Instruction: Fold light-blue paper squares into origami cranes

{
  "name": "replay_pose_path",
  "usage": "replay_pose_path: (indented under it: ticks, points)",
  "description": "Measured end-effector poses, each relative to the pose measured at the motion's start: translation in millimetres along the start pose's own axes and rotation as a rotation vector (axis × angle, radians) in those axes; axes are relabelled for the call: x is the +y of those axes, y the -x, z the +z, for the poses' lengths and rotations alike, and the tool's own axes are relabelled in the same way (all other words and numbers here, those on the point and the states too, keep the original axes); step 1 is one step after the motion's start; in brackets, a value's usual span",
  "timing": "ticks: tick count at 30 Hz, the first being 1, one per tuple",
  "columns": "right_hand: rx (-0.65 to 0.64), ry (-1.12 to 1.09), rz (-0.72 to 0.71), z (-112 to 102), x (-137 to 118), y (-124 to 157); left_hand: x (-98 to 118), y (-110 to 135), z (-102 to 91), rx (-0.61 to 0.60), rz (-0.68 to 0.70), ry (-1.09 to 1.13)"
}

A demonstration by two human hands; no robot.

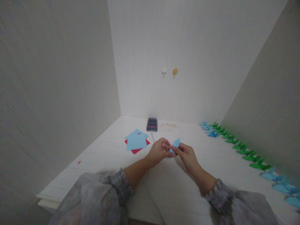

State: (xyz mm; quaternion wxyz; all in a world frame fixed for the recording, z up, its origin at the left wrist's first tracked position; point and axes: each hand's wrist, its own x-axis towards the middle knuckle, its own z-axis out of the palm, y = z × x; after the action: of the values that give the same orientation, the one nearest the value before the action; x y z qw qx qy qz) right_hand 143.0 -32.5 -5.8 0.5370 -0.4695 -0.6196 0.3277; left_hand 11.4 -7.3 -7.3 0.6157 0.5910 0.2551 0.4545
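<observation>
Nearest, grey sleeves (100, 193) frame a thin cable (152, 192) that runs up the white table (98, 165). Just beyond, the left hand (159, 151) and right hand (187, 156) meet above the tabletop. Both are closed in a fingertip pinch on a small folded light-blue paper (175, 144) – it is held in the air, with its pointed tip standing up between them.

Farther left lies a stack of blue and red sheets (137, 141), and beyond it a dark phone (152, 124). A row of green and blue folded figures (243, 151) lines the right edge.

The likely risk is that the 2 hands pull unevenly on such thin paper – that would probably skew a crease or tear the tip.
</observation>
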Motion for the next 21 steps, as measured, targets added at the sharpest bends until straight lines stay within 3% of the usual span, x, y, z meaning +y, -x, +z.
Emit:
replay_pose_path:
  ticks: [4, 12, 21]
  points:
    - [0.028, -0.149, 0.100, -0.2, -1.5, 0.0, -2.1, -0.6, -2.4, -0.072, 0.011, 0.007]
    - [0.018, -0.229, 0.122, -1.3, 3.1, -1.0, -5.7, -0.8, -5.6, -0.115, -0.011, 0.018]
    - [-0.007, -0.161, 0.096, -7.7, -0.4, -5.1, -9.5, -5.0, -11.2, -0.047, -0.026, -0.059]
